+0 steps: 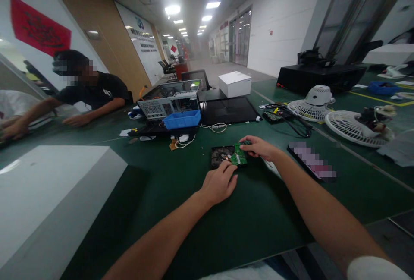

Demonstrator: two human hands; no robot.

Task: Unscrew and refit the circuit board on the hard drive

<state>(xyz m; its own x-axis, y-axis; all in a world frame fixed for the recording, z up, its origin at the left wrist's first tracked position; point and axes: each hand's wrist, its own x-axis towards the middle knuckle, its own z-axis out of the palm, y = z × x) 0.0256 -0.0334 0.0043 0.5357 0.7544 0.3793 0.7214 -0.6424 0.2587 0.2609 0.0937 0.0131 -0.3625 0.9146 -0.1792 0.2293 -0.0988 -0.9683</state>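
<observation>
A black hard drive (221,155) lies on the green table (181,211) in front of me, with a small green circuit board (239,155) on its right part. My left hand (220,183) rests against the drive's near edge, fingers curled and pressing on it. My right hand (258,147) pinches the green circuit board from the right side.
A blue tray (182,120) and an open computer case (170,105) stand behind the drive, a dark panel (229,111) and white box (234,83) beyond. Fan parts (352,127) lie right, a phone (312,161) near my right arm. A large white box (48,193) sits left. Another person (87,94) leans on the table.
</observation>
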